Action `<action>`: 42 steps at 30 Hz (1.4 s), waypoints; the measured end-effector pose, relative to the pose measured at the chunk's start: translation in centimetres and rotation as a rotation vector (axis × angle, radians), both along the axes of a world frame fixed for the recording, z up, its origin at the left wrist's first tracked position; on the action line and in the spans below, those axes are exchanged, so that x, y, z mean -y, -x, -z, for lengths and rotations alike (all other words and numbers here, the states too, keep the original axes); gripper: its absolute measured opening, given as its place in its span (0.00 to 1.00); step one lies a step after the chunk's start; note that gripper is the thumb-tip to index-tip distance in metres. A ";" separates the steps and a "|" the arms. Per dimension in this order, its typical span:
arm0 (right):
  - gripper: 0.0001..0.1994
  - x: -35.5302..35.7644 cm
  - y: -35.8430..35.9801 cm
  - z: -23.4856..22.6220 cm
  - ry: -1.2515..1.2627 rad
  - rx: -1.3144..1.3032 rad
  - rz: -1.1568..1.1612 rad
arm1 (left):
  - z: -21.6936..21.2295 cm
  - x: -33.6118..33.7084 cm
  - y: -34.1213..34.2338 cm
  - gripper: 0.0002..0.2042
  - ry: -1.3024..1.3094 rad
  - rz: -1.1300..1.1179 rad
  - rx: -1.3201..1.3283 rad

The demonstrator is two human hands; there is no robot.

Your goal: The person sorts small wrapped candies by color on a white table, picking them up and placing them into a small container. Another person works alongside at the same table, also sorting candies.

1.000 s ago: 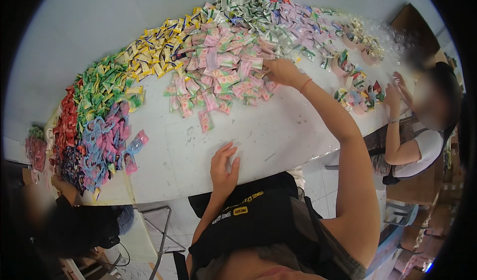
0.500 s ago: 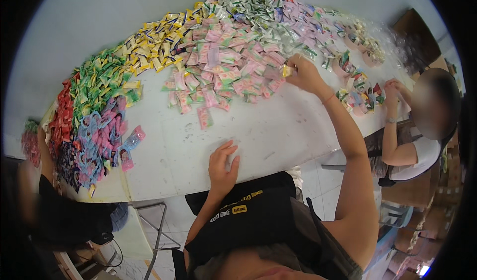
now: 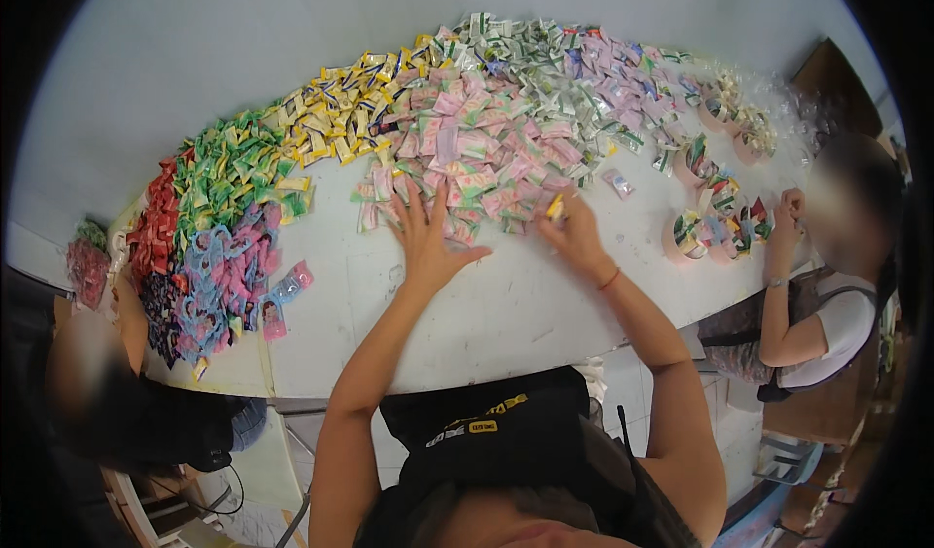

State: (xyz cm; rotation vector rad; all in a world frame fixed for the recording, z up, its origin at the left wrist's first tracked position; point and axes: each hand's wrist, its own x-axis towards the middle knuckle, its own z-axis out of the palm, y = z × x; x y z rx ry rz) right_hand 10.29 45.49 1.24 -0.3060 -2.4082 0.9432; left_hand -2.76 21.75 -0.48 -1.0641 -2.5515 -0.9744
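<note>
Small yellow packet (image 3: 556,207) pinched between thumb and fingers of right hand (image 3: 581,240), just beside the near right edge of the pile of pink-and-green packets (image 3: 477,144). Left hand (image 3: 425,245) spread, fingertips laid at the pile's near left edge. One pale lilac packet (image 3: 617,184) lying apart on the white table (image 3: 506,324), to the right of the pile. Farther right, round pink tubs (image 3: 715,122) are grouped: the far pair filled with pale, cream-coloured packets, the nearer ones with mixed green, red and white packets. Exact contents too small to be told. A co-worker's hand (image 3: 786,219) seen beside the nearer tubs. Beyond, clear plastic bags (image 3: 798,101) and a brown carton (image 3: 835,83), its inside not discernible. Left of the pile, yellow-and-white packets (image 3: 336,110) and green packets (image 3: 229,164) heaped loose.
</note>
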 end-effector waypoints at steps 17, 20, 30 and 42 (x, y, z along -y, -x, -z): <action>0.30 -2.0 9.2 0.7 0.117 -0.185 -0.062 | 0.0 -8.5 4.0 0.49 -0.013 -0.084 -0.014; 0.14 -3.1 7.4 1.9 0.237 -0.298 -0.021 | -0.4 -7.2 3.5 0.47 -0.026 -0.087 0.037; 0.04 6.4 -2.6 -1.3 0.653 -0.108 -0.227 | -8.9 -4.2 22.0 0.52 -0.014 -0.351 0.020; 0.06 5.6 -2.7 0.0 0.429 -0.071 -0.248 | -4.7 -8.2 32.0 0.46 0.329 -0.689 0.236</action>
